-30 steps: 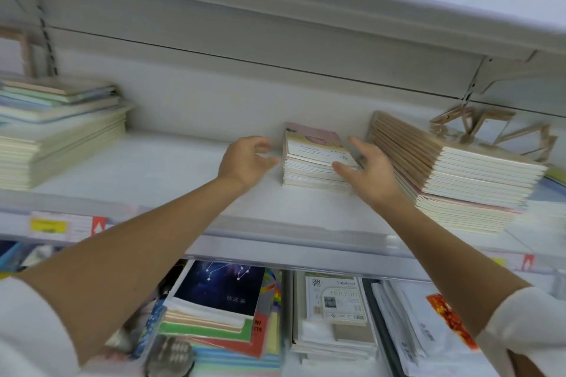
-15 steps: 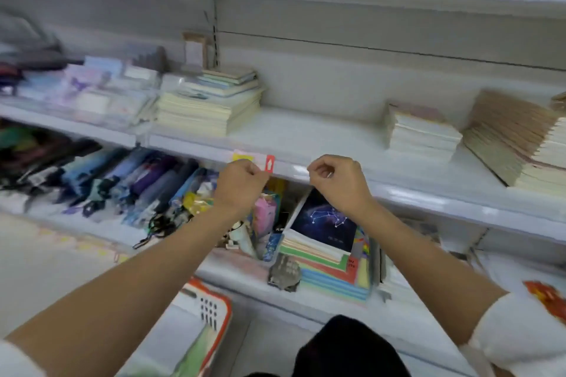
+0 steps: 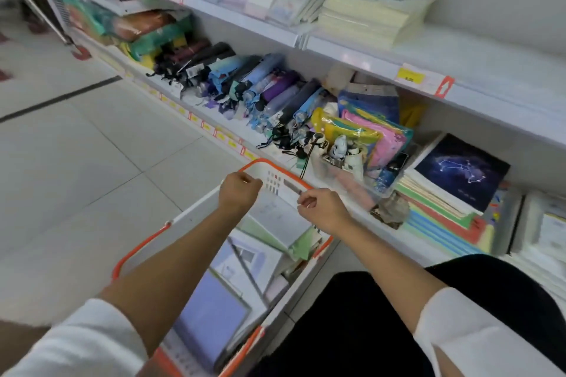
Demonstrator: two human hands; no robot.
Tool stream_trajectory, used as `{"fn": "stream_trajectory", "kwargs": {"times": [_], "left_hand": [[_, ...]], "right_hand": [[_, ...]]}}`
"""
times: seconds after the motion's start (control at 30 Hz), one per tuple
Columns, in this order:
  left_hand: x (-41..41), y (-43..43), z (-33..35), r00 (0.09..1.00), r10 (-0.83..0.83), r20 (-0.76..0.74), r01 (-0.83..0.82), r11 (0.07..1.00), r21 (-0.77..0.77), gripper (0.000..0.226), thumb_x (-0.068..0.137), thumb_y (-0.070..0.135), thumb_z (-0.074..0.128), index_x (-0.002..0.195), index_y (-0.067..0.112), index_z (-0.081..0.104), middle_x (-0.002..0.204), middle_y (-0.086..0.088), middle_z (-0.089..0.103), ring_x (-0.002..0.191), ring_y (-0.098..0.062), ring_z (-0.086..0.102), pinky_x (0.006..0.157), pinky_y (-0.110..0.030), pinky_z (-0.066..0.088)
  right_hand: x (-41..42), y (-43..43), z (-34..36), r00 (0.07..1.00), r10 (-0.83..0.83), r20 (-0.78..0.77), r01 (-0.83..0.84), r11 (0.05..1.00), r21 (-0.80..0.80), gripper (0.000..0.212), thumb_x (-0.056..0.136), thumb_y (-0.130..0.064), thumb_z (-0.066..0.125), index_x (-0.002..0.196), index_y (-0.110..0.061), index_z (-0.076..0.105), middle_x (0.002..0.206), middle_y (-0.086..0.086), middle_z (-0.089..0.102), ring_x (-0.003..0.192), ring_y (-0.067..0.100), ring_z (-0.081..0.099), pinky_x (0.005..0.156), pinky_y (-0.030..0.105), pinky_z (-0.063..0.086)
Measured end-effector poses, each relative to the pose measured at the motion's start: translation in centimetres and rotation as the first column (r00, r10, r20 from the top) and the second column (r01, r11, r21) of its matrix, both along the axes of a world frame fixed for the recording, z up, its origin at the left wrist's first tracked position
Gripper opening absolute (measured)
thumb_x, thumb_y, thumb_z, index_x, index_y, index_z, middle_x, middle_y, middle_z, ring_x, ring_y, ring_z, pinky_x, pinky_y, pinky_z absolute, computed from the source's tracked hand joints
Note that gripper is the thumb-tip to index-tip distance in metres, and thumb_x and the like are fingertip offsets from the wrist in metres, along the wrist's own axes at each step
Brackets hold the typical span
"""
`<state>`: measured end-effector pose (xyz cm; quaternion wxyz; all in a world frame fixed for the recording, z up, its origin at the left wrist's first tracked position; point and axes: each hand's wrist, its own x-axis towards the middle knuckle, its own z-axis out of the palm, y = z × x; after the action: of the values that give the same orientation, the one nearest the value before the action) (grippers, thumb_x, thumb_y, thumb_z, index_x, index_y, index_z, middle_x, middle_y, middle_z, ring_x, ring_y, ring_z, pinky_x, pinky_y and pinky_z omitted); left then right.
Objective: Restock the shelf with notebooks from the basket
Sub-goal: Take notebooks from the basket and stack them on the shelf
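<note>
A white basket [image 3: 196,208] with an orange rim stands on the floor below me, holding several notebooks [image 3: 260,257] in lilac, white and green. My left hand [image 3: 237,197] and my right hand [image 3: 321,208] hover over the basket's far end, fingers loosely curled, holding nothing. The white shelf [image 3: 477,70] at upper right carries stacks of pale yellow notebooks [image 3: 367,15].
Folded umbrellas [image 3: 254,86] fill the lower shelf at the middle. Plastic folders [image 3: 367,135] and a notebook pile topped by a dark constellation cover [image 3: 459,171] sit to the right. Tiled floor [image 3: 76,162] spreads left. My dark-clothed knee [image 3: 382,315] is beside the basket.
My hands left the small notebook stack on the shelf and dropped down. My view swung left and down from the shelf to the basket on the floor.
</note>
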<state>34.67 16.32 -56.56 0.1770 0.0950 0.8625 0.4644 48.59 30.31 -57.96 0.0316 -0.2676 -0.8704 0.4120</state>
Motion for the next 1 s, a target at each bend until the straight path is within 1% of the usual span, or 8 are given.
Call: {"fn": "stream_trajectory", "kwargs": {"times": [0.17,0.43,0.57,0.67,0.73,0.87,0.93,1.0], "left_hand": [[-1.8,-6.5,-6.5,0.973,0.183,0.142,-0.169,0.980,-0.101,0.016,0.083,0.019,0.065,0.070,0.009,0.063,0.061,-0.003,0.054,0.068,-0.023,0.053,0.067,-0.027,0.040],[0.2,-15.2,-13.1,0.844,0.416,0.338,-0.377,0.909,-0.177,0.022,0.086,0.011,0.059,0.066,0.002,0.054,0.055,-0.010,0.048,0.051,-0.021,0.046,0.049,-0.023,0.037],[1.3,-18.2,-16.7,0.761,0.473,0.444,-0.423,0.881,-0.214,0.023,0.079,0.012,0.060,0.059,0.002,0.057,0.054,-0.013,0.051,0.057,-0.027,0.050,0.060,-0.034,0.042],[1.5,-19.4,-20.4,0.695,0.532,0.484,-0.470,0.845,-0.254,0.020,0.067,0.025,0.060,0.074,0.007,0.060,0.075,-0.017,0.056,0.071,-0.030,0.057,0.070,-0.041,0.052],[2.8,-18.6,-17.3,0.681,0.509,0.526,-0.458,0.857,-0.237,0.018,0.081,0.020,0.062,0.084,0.003,0.056,0.083,-0.018,0.054,0.076,-0.029,0.055,0.069,-0.037,0.049],[4.0,-18.4,-16.8,0.588,0.448,0.674,-0.415,0.882,-0.224,0.017,0.092,0.008,0.051,0.076,0.003,0.046,0.078,-0.015,0.046,0.059,-0.024,0.042,0.062,-0.034,0.036],[4.1,-18.5,-17.0,0.539,0.445,0.715,-0.439,0.873,-0.213,0.008,0.094,0.010,0.049,0.092,0.002,0.049,0.087,-0.015,0.048,0.063,-0.025,0.046,0.065,-0.035,0.037],[4.2,-18.2,-16.9,0.498,0.449,0.742,-0.466,0.860,-0.208,0.016,0.099,0.016,0.047,0.109,0.004,0.043,0.098,-0.013,0.049,0.077,-0.028,0.050,0.070,-0.036,0.040]], "right_hand": [[-1.8,-3.0,-5.7,0.981,0.087,0.173,-0.068,0.991,-0.111,0.021,0.085,-0.023,0.068,0.105,-0.016,0.069,0.102,0.000,0.065,0.093,0.017,0.062,0.081,0.029,0.051],[-2.7,-7.0,-10.6,0.931,0.190,0.311,-0.133,0.972,-0.196,0.027,0.088,-0.022,0.066,0.113,-0.012,0.064,0.116,0.006,0.062,0.103,0.020,0.060,0.085,0.028,0.048],[-3.3,-9.4,-11.3,0.931,0.214,0.296,-0.166,0.970,-0.179,0.022,0.087,-0.018,0.065,0.109,-0.014,0.066,0.111,0.001,0.063,0.100,0.018,0.061,0.085,0.029,0.049],[-3.8,-11.8,-11.6,0.959,0.177,0.223,-0.146,0.978,-0.149,0.019,0.080,-0.010,0.064,0.098,-0.014,0.070,0.095,0.000,0.069,0.090,0.017,0.064,0.082,0.027,0.051],[-3.9,-13.3,-11.9,0.953,0.195,0.234,-0.157,0.972,-0.173,0.022,0.081,-0.007,0.060,0.099,-0.015,0.071,0.094,0.000,0.069,0.091,0.017,0.064,0.082,0.025,0.050],[-3.5,-15.5,-13.3,0.870,0.338,0.358,-0.275,0.937,-0.217,0.043,0.089,-0.012,0.058,0.132,-0.008,0.055,0.134,0.009,0.057,0.125,0.023,0.052,0.103,0.029,0.041],[-3.0,-16.7,-14.1,0.835,0.381,0.396,-0.318,0.923,-0.216,0.059,0.091,-0.012,0.058,0.145,-0.005,0.036,0.149,0.013,0.039,0.138,0.025,0.037,0.111,0.029,0.029],[-2.9,-17.8,-14.8,0.821,0.398,0.409,-0.353,0.917,-0.184,0.070,0.089,-0.012,0.060,0.149,-0.004,0.025,0.153,0.015,0.030,0.142,0.026,0.028,0.115,0.030,0.023]]}}
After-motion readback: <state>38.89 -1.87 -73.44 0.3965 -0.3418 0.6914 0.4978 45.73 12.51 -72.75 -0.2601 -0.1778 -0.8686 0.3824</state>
